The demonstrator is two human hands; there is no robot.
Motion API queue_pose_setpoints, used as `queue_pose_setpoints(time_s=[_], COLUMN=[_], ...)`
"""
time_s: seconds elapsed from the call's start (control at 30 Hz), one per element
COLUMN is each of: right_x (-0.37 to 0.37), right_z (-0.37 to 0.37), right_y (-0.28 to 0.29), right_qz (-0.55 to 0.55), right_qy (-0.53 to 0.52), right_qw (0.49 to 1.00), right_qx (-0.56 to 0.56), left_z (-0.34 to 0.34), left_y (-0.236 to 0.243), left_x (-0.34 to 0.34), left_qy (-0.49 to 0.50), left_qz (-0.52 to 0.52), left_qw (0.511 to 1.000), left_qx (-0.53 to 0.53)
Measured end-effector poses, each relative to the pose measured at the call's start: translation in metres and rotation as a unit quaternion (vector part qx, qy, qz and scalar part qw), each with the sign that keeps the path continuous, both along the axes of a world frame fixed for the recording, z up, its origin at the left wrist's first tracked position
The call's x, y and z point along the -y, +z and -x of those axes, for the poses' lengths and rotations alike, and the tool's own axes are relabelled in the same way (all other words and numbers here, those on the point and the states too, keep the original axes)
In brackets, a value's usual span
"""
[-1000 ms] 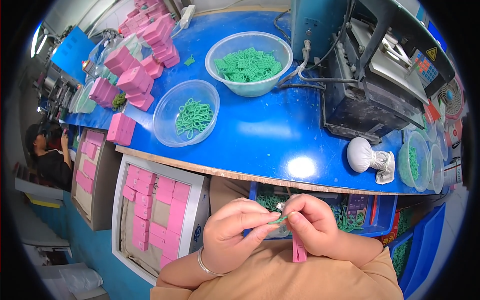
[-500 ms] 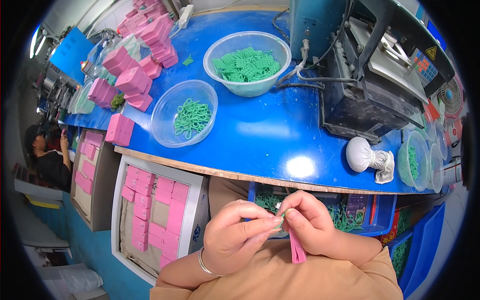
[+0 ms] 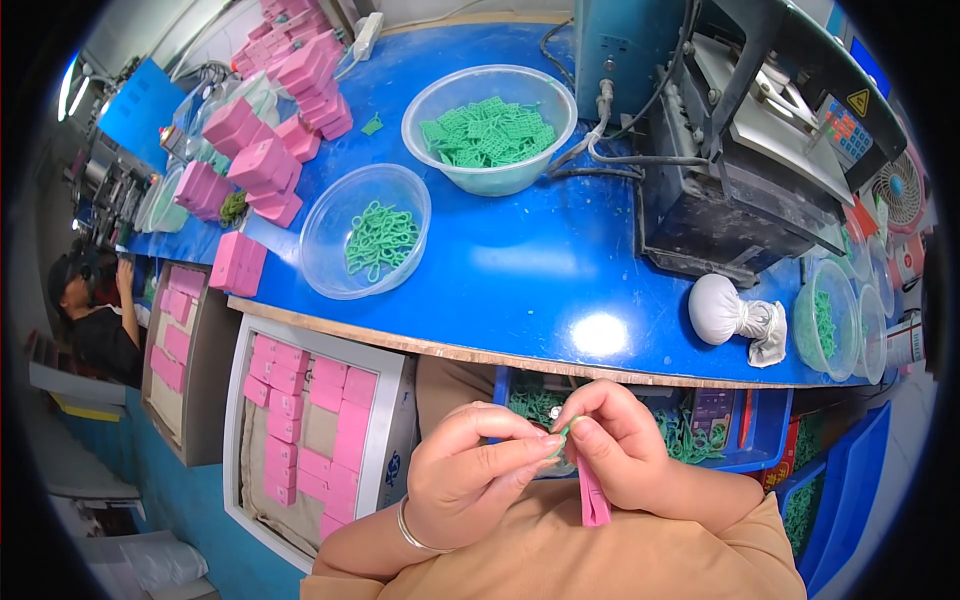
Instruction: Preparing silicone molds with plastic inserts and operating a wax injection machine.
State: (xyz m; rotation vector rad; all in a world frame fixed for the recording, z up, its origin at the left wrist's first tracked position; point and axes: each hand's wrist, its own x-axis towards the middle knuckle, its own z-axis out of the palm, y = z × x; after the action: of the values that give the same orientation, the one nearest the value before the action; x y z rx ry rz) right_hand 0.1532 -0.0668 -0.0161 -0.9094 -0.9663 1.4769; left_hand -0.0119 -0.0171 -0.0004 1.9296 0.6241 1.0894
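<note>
Close in front of my body, my left hand [image 3: 475, 462] pinches a small green wax piece [image 3: 563, 440] between thumb and fingers. My right hand [image 3: 622, 448] is closed on a slim pink rubber mould [image 3: 593, 490], which hangs down below its thumb. The fingertips of both hands meet at the green piece, so most of its shape is hidden. Just beyond my hands, below the table edge, a blue tray [image 3: 770, 452] holds more green wax pieces.
On the blue table [image 3: 520, 265] stand two clear bowls of green pieces [image 3: 490, 133], stacked pink moulds [image 3: 262, 165], a white cloth pouch [image 3: 715, 308] and a black machine [image 3: 740, 190]. A framed tray [image 3: 400, 400] of pink moulds sits lower left. Another person [image 3: 95, 325] is far left.
My hands keep almost the same pose, fingertips together at the green piece. The view has shifted very slightly. At far left, the other person's raised hand has moved a little.
</note>
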Motion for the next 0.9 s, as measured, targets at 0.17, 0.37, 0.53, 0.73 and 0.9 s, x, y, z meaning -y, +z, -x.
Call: queue_pose_setpoints(time_s=[0.17,0.37,0.53,0.73,0.9], right_x=[0.0010,0.0008,0.0012,0.0001,-0.0006], right_z=[0.0003,-0.0009,-0.0019,-0.0024,-0.0034], right_y=[-0.0007,-0.0063,-0.0088,-0.0090,-0.0084], right_qz=[-0.033,-0.111,-0.137,-0.165,-0.191], right_qy=[-0.021,-0.068,-0.085,-0.097,-0.099], right_qw=[0.999,0.986,0.977,0.968,0.963], right_qx=[0.014,0.104,0.140,0.163,0.163], left_z=[-0.0003,-0.0012,-0.0022,-0.0022,-0.0023], left_y=[-0.0005,-0.0006,-0.0017,-0.0017,-0.0022], left_x=[0.0001,0.0001,0.0007,0.0000,0.0004], left_qy=[0.000,0.006,0.014,0.017,0.020], left_qz=[0.005,-0.003,0.002,-0.005,-0.003], left_qw=[1.000,1.000,1.000,1.000,1.000], left_qx=[0.001,0.002,0.013,0.007,0.007])
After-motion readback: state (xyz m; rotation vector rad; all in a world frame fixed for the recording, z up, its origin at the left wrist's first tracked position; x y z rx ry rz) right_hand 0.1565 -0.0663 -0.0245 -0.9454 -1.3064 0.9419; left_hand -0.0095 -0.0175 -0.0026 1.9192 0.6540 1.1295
